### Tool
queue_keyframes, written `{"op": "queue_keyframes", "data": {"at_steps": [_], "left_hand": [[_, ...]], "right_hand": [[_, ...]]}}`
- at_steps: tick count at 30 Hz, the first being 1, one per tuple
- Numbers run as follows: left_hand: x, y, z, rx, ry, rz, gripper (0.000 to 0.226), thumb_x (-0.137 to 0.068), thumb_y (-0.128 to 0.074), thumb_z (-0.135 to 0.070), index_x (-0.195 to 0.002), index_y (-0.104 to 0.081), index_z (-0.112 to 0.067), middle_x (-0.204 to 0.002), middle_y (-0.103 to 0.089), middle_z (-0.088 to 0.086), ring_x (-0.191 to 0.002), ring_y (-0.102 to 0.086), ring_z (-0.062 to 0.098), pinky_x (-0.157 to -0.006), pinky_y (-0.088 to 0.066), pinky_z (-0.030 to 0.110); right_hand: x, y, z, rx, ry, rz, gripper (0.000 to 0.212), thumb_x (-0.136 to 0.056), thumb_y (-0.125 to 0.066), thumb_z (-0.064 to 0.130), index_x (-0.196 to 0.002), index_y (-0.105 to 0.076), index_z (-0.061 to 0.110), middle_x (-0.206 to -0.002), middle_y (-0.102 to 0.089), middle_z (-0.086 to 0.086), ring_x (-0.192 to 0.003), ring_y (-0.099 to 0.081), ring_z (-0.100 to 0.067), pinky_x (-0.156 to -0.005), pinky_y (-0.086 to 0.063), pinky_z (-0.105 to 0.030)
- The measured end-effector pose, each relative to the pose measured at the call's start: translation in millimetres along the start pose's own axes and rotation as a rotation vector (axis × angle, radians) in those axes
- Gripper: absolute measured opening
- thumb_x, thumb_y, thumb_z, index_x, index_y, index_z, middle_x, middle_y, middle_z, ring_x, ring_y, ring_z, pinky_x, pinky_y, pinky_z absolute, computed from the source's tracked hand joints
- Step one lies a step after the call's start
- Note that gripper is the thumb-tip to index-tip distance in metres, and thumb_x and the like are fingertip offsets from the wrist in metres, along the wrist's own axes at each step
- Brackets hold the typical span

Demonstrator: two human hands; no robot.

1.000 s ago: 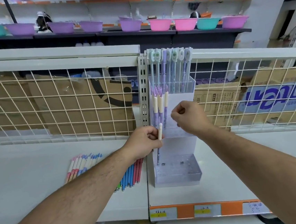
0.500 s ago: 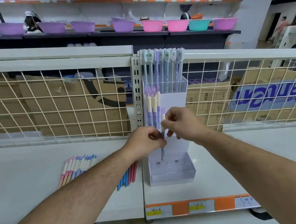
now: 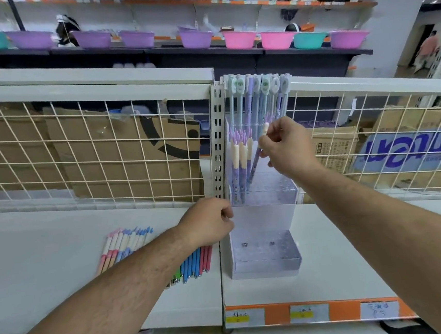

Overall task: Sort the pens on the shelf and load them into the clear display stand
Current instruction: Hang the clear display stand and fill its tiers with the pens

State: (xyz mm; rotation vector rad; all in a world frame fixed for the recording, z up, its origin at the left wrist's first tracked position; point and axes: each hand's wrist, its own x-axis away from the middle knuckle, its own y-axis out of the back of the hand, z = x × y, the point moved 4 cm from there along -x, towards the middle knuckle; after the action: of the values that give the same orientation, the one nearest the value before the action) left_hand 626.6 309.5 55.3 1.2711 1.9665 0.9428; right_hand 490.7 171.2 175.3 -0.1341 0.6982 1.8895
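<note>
Lifting pen (image 3: 256, 158) higher, left hand (image 3: 208, 224) lowered

In front of me is a white shop shelf (image 3: 61, 263), split by a seam into a left and a right panel, with a wire grid along its back edge. A row of loose pens (image 3: 196, 263) in pink, blue and green lies on the left panel, just beside the seam. The clear display stand (image 3: 266, 259) sits on the right panel, against the seam, running back to the grid. Orange price labels (image 3: 309, 313) line the right panel's front edge.
</note>
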Motion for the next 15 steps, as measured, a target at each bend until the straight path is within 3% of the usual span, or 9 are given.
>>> {"op": "queue_keyframes", "data": {"at_steps": [4,9,15], "left_hand": [[0,1,4,-0.006,0.007,-0.013,0.009,-0.085,-0.069,-0.028,-0.094,-0.071,-0.030,-0.090,-0.064,-0.017,-0.085,-0.061,0.003,-0.077,-0.055,0.028],[0,2,6,0.004,-0.001,-0.020,0.007,-0.085,-0.069,-0.027,-0.091,-0.071,-0.030,-0.089,-0.064,-0.017,-0.083,-0.060,0.002,-0.074,-0.054,0.026],[-1,2,4,0.018,-0.014,-0.016,0.008,-0.085,-0.070,-0.025,-0.091,-0.070,-0.029,-0.087,-0.063,-0.018,-0.083,-0.061,0.002,-0.074,-0.052,0.024]], "right_hand": [[0,-5,-4,0.080,0.003,0.018,0.009,-0.095,-0.064,0.018,-0.092,-0.055,0.019,-0.087,-0.071,-0.005,-0.075,-0.073,-0.015,-0.068,-0.063,-0.047],[4,-10,-9,0.134,-0.009,0.071,0.011,-0.094,-0.063,0.018,-0.088,-0.055,0.020,-0.082,-0.072,-0.001,-0.071,-0.073,-0.008,-0.063,-0.062,-0.049],[9,-17,-10,0.229,0.020,0.129,0.014,-0.096,-0.065,0.020,-0.087,-0.054,0.024,-0.080,-0.073,0.001,-0.076,-0.073,-0.015,-0.064,-0.062,-0.048]]}}
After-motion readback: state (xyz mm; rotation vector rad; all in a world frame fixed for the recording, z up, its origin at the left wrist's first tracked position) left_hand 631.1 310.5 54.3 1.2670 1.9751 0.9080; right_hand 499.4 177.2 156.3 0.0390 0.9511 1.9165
